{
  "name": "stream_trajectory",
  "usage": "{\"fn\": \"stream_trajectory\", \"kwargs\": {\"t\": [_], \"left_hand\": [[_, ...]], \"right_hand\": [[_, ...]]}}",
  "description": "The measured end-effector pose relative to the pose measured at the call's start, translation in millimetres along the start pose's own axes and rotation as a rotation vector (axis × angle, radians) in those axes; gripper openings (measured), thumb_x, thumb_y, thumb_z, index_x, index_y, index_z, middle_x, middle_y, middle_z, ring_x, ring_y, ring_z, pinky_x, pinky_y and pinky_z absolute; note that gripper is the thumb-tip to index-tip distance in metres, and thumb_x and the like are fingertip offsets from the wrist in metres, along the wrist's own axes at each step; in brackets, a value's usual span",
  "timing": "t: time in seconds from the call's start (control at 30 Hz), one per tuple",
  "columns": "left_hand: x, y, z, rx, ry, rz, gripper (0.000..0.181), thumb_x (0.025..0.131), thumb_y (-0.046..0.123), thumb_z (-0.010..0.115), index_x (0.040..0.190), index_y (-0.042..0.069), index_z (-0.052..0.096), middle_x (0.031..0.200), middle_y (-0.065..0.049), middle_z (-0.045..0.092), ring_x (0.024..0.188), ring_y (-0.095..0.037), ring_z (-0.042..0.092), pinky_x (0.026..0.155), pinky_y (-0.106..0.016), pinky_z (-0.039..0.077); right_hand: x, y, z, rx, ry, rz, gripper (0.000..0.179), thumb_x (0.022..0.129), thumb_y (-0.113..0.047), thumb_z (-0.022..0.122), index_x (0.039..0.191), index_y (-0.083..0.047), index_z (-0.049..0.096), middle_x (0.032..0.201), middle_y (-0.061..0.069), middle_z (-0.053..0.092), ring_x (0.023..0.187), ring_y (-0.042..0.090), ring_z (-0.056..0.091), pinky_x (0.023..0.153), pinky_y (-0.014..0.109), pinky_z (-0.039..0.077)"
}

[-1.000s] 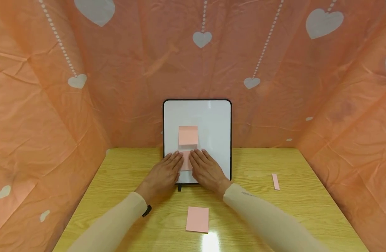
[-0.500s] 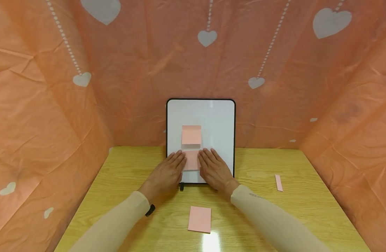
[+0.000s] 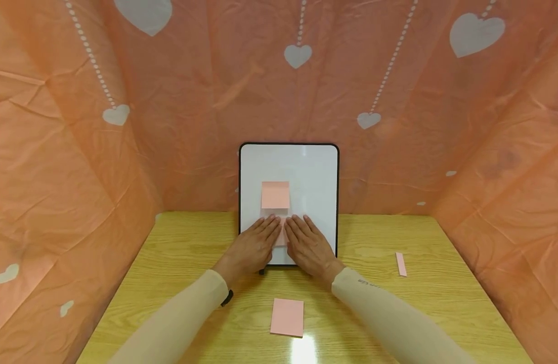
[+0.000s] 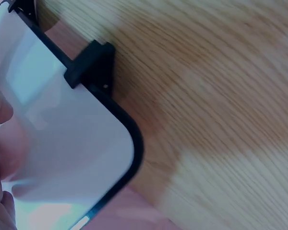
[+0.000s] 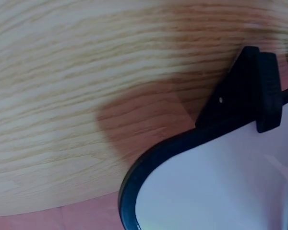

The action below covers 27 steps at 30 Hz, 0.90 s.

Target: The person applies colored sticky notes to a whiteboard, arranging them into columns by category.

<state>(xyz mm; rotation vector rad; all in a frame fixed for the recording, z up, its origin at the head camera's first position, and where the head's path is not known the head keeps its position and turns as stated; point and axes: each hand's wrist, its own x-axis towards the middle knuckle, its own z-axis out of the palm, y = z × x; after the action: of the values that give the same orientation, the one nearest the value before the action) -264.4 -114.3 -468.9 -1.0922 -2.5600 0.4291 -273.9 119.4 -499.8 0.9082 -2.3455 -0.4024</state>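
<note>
Head view: the left hand (image 3: 253, 247) and right hand (image 3: 310, 248), fingers extended, rest on the lower pink note (image 3: 281, 238), against the upright whiteboard (image 3: 290, 164) below the upper pink note (image 3: 275, 195). A pink pad (image 3: 287, 317) lies nearer the person (flat on the table (image 3: 183, 235)). Left wrist view: a left-side bracket (image 4: 93, 67) clasps the board's edge. Right wrist view: a right-side bracket (image 5: 266, 91) does likewise.

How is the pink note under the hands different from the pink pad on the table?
The note is up on the standing whiteboard, but the pad lies flat on the table. The hands partly cover the note, while nothing covers the pad. Both are pink.
</note>
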Motion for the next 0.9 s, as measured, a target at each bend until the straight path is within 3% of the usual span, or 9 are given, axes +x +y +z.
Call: {"fn": "stream_trajectory", "kwargs": {"t": [0.17, 0.33, 0.47, 0.6, 0.9], "left_hand": [[-9.9, -3.9, 2.5, -0.034, -0.019, -0.023, 0.059, 0.111, 0.032, 0.050, 0.161, 0.001, 0.041, 0.169, -0.015, 0.037, 0.160, -0.030, 0.029, 0.132, -0.044, 0.026], [-15.3, -5.1, 4.6, -0.034, 0.007, -0.014, 0.063, 0.111, 0.037, 0.049, 0.160, 0.000, 0.042, 0.169, -0.016, 0.038, 0.160, -0.031, 0.031, 0.131, -0.045, 0.028], [-15.9, -3.3, 5.8, -0.035, 0.028, -0.012, 0.064, 0.111, 0.039, 0.049, 0.160, -0.001, 0.041, 0.169, -0.017, 0.037, 0.160, -0.032, 0.031, 0.131, -0.046, 0.028], [-16.1, -2.4, 6.2, -0.040, 0.001, -0.024, 0.065, 0.111, 0.039, 0.048, 0.162, -0.001, 0.038, 0.170, -0.016, 0.034, 0.161, -0.031, 0.028, 0.133, -0.045, 0.025], [-18.5, -4.0, 2.1, -0.059, -0.019, -0.053, 0.062, 0.109, 0.034, 0.051, 0.160, -0.001, 0.042, 0.169, -0.016, 0.038, 0.159, -0.031, 0.032, 0.132, -0.044, 0.026]], "right_hand": [[-0.9, 0.1, -0.2, -0.022, 0.015, 0.007, 0.060, 0.108, -0.036, 0.052, 0.156, -0.002, 0.050, 0.160, 0.012, 0.052, 0.152, 0.027, 0.045, 0.131, 0.047, 0.028], [0.7, -2.3, -0.8, 0.011, 0.051, 0.016, 0.059, 0.107, -0.036, 0.053, 0.154, -0.001, 0.052, 0.158, 0.013, 0.054, 0.151, 0.028, 0.047, 0.130, 0.047, 0.029], [6.0, -5.8, -3.7, 0.039, -0.006, -0.022, 0.062, 0.109, -0.038, 0.051, 0.159, -0.003, 0.045, 0.164, 0.012, 0.045, 0.156, 0.027, 0.038, 0.132, 0.045, 0.027], [8.0, -7.2, -5.6, 0.012, -0.083, -0.043, 0.063, 0.111, -0.041, 0.048, 0.161, -0.004, 0.042, 0.168, 0.011, 0.040, 0.158, 0.026, 0.035, 0.132, 0.043, 0.026], [1.6, -4.1, -4.9, 0.009, -0.040, -0.008, 0.059, 0.109, -0.038, 0.051, 0.157, -0.003, 0.049, 0.162, 0.011, 0.050, 0.152, 0.025, 0.045, 0.131, 0.044, 0.029]]}}
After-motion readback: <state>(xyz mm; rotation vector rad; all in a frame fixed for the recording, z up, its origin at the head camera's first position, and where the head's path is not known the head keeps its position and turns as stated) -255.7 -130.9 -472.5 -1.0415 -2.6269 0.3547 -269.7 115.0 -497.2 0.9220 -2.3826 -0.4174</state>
